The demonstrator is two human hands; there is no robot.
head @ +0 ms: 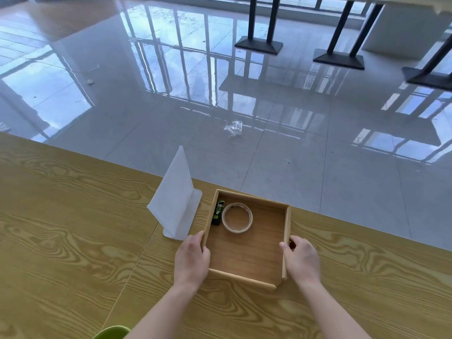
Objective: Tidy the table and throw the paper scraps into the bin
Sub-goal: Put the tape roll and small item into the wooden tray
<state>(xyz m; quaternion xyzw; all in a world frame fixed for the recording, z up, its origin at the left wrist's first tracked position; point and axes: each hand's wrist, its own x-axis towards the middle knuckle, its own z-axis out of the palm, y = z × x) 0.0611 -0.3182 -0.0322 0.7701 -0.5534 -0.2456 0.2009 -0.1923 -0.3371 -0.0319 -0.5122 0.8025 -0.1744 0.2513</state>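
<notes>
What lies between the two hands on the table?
In the head view, the wooden tray lies between the left hand and the right hand, each gripping a side wall. Its floor there is bare; tape roll sits farther back.

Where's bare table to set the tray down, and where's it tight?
Bare tabletop runs wide left of the white sign stand, and right of the wooden tray beyond the right hand. Tight spot: the stand sits close against the tray's left wall, by the left hand.
</notes>
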